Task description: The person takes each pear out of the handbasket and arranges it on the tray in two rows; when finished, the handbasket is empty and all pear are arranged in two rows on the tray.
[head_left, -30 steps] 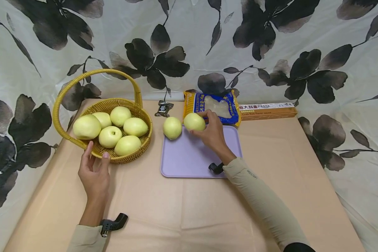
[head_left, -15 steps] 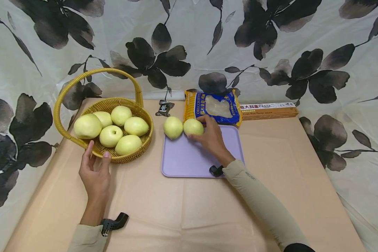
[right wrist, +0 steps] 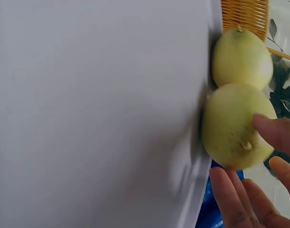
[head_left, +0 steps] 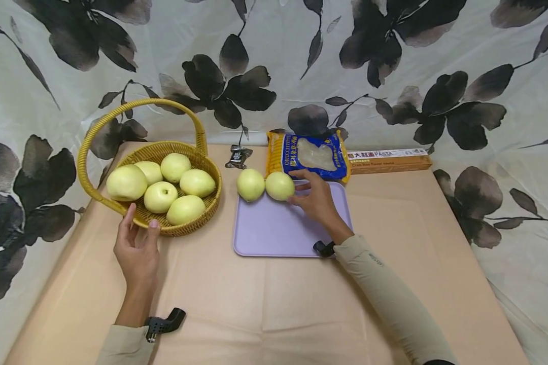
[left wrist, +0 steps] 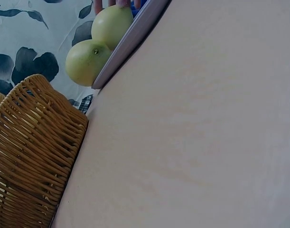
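Observation:
Two small pale yellow-green melons sit side by side on the far left part of a lilac tray (head_left: 274,233). My right hand (head_left: 317,200) is at the right side of the nearer-to-hand melon (head_left: 280,186), fingers spread and loose around it. In the right wrist view the thumb (right wrist: 273,133) overlaps this melon (right wrist: 235,123); whether it touches is unclear. The other melon (head_left: 250,185) is to its left. My left hand (head_left: 139,253) rests against the near side of a yellow wicker basket (head_left: 205,218), fingers fairly straight. Several more melons (head_left: 160,197) lie inside the basket.
Behind the tray lies a blue and yellow pasta bag (head_left: 317,154), and an orange-brown pasta box (head_left: 388,162) is to its right. A small black wrapped packet (head_left: 239,156) lies between basket and tray. A floral cloth (head_left: 265,61) hangs behind the table.
My right hand has lowered the melon onto the tray beside the other one, let it go and drawn slightly right. My left hand has stayed at the basket.

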`<state>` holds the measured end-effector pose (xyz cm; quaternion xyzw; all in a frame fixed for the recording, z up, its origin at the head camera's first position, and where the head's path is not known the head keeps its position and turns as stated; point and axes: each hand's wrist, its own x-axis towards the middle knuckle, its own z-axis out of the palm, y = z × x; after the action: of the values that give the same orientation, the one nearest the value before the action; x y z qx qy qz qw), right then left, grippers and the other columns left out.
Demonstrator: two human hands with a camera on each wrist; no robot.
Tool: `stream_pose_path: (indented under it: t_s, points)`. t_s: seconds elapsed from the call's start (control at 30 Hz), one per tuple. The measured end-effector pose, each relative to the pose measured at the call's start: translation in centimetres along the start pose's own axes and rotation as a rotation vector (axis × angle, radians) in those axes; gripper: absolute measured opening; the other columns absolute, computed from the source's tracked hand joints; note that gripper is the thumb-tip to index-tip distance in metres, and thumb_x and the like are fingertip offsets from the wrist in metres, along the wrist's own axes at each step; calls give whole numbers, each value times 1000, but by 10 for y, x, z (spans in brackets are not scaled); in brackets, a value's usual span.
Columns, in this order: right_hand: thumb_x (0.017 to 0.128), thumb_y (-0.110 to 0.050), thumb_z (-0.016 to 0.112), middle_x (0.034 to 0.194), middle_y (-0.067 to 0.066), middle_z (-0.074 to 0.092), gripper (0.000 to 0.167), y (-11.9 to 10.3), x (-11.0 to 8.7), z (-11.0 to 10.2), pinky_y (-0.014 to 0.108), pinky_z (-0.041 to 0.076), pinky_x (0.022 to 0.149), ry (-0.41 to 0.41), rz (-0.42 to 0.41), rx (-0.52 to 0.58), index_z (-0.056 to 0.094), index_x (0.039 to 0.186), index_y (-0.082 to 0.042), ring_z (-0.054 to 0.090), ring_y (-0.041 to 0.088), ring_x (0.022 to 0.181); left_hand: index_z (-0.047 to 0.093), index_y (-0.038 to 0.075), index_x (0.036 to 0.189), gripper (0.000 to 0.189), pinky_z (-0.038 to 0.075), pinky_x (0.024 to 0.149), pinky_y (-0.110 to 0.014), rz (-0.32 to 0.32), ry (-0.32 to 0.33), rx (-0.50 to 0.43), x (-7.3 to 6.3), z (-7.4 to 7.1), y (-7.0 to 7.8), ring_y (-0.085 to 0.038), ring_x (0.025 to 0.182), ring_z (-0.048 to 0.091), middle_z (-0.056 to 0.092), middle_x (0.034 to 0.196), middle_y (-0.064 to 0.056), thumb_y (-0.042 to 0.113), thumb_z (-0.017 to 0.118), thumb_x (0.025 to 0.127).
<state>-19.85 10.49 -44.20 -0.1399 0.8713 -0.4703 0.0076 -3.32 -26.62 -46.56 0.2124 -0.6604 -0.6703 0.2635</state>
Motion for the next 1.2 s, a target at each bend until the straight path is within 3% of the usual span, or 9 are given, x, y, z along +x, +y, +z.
stream_pose_path:
  t_s: [0.17, 0.3, 0.5, 0.67, 0.87, 1.0, 1.2]
  points:
    - [76, -8, 97, 139, 15, 61, 76, 0, 3, 10, 39, 66, 86, 16, 0, -62, 64, 143, -20, 74, 32, 110, 47, 19, 161, 63, 50, 98, -6, 13, -2, 0, 0, 0, -1, -36, 160, 30, 37, 171, 0, 11, 70, 103]
    - [75, -17, 100, 136, 12, 61, 80, -5, 5, 14, 42, 59, 90, 16, 4, -125, 62, 145, -21, 72, 29, 105, 47, 21, 161, 63, 50, 99, -6, 11, 1, 7, 0, -1, -1, -35, 160, 30, 36, 171, 1, 12, 70, 103]
    - [75, -24, 100, 134, 14, 57, 82, -10, 4, 17, 43, 53, 85, 32, 7, -202, 60, 148, -21, 68, 30, 105, 47, 20, 161, 63, 50, 99, -6, 10, 2, 14, 0, 0, -1, -35, 159, 31, 37, 170, 1, 12, 70, 103]
    - [76, -28, 99, 133, 18, 58, 78, -22, 4, 21, 43, 56, 82, 115, -76, -210, 64, 145, -22, 67, 33, 109, 47, 20, 161, 63, 50, 99, -6, 16, 2, 9, 0, 1, -1, -35, 159, 30, 37, 170, 0, 11, 70, 103]
    - [76, -29, 99, 129, 16, 63, 71, -49, 10, 31, 45, 53, 93, 162, -183, -149, 69, 138, -18, 62, 30, 114, 47, 19, 161, 62, 50, 99, -6, 19, 3, 11, 0, 1, 0, -35, 159, 30, 37, 170, 0, 11, 69, 103]
    - [76, -31, 99, 129, 12, 64, 71, -66, 15, 43, 44, 52, 94, 136, -240, -120, 69, 139, -19, 62, 30, 115, 47, 19, 161, 62, 50, 98, -6, 18, 1, 7, 0, 1, -1, -34, 160, 30, 37, 170, 0, 12, 69, 103]
    - [79, -32, 97, 136, 6, 66, 71, -89, 27, 68, 41, 53, 101, 34, -315, -125, 66, 143, -22, 62, 24, 122, 48, 19, 161, 62, 50, 99, -6, 22, 1, 6, -1, 0, -2, -35, 160, 29, 37, 170, 0, 12, 70, 103]
